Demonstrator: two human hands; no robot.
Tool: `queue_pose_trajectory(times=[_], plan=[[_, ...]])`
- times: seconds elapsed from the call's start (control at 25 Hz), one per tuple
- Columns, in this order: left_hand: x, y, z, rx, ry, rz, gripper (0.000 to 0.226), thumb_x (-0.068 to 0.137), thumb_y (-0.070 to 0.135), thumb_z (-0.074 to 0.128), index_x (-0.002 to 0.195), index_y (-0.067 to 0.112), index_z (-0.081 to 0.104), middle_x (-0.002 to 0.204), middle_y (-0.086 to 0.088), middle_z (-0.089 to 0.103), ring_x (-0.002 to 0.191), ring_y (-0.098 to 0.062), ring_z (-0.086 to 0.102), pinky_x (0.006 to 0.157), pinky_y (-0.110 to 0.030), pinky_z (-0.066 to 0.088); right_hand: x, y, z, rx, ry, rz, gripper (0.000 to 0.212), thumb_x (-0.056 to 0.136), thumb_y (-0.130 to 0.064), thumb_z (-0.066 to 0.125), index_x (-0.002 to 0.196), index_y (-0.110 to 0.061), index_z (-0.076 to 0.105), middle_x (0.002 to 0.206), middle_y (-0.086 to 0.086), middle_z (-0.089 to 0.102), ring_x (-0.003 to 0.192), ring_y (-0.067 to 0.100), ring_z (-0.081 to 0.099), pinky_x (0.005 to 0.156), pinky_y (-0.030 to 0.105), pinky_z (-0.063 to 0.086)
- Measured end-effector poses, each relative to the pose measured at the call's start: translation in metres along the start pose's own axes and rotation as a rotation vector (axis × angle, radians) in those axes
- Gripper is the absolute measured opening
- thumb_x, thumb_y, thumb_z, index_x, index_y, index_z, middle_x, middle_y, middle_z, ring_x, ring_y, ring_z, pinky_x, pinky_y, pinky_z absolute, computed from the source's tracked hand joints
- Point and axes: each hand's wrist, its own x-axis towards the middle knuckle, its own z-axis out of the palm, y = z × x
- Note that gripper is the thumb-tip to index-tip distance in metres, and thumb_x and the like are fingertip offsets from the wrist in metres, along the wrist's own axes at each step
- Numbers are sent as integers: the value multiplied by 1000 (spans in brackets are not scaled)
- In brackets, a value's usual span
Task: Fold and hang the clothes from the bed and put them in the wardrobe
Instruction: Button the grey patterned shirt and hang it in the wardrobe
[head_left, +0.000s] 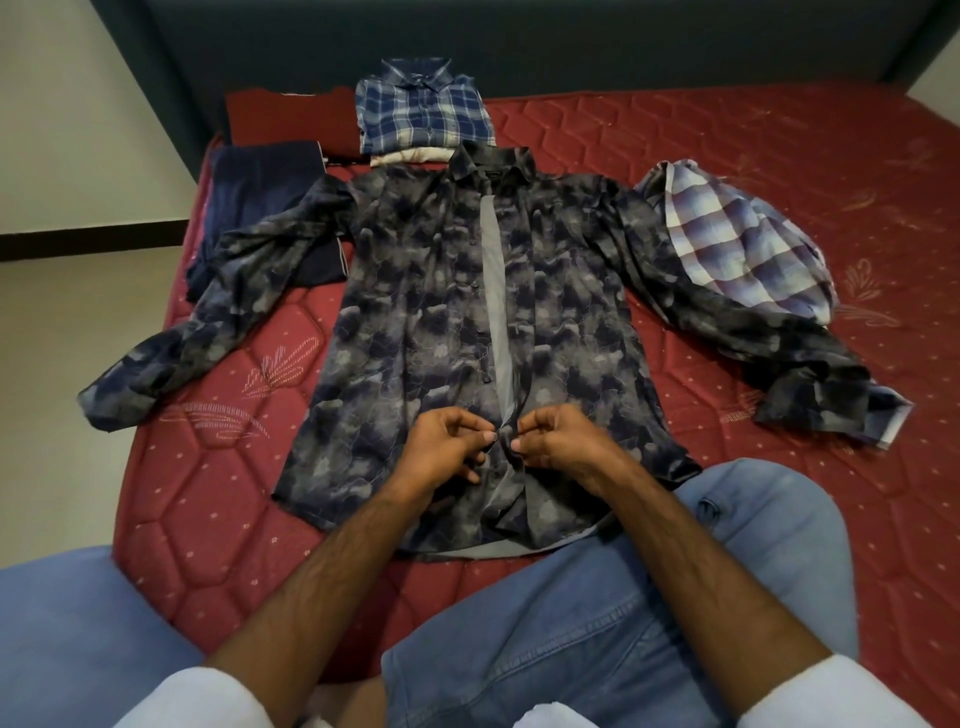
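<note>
A dark grey-blue patterned long-sleeved shirt (431, 312) lies spread face up on the red mattress (208, 493), collar away from me, both sleeves stretched out to the sides. Its front is open along the middle, showing a pale grey strip. My left hand (447, 449) and my right hand (558, 441) meet low on the shirt's front opening. Each pinches one edge of the placket between thumb and fingertips. A folded blue plaid shirt (423, 106) rests on a cream garment (410, 155) beyond the collar.
A crumpled purple-white checked shirt (743, 241) lies to the right, partly under the right sleeve. Folded navy trousers (260, 208) and a dark red garment (291, 119) sit at the far left. My knees in blue jeans (623, 597) rest on the mattress. A dark headboard (519, 47) stands behind.
</note>
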Motion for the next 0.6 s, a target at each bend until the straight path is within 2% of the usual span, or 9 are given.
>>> queue_pose_trajectory(times=[0.2,0.32,0.48,0.6], plan=[[1,-3,-2,-61,-30,-22,4,92,1,69,96,2,70,80,-9,70,68,-16,70,57,-33,61,6,6,9,-94,60,-23,15,93,-2,68,80,-7,66,81,12,69,81,23,68,85,41,59],[1,-2,-2,-49,-35,-17,5,92,1,70,97,1,70,79,-8,70,69,-16,69,56,-31,61,8,9,14,-119,119,-40,12,93,-5,70,81,-8,68,76,8,70,75,19,68,79,38,60],[1,-3,-1,-50,-25,-19,6,90,3,72,96,1,70,77,-7,71,69,-15,70,56,-30,61,9,10,18,-95,159,-45,4,91,-8,73,89,-6,71,73,4,69,67,11,65,64,26,55],[3,-6,1,-13,15,-16,6,90,3,73,95,1,71,79,-9,72,69,-16,71,57,-31,60,7,9,16,-11,146,-29,3,91,-7,72,88,-8,72,75,3,71,70,11,67,68,25,56]])
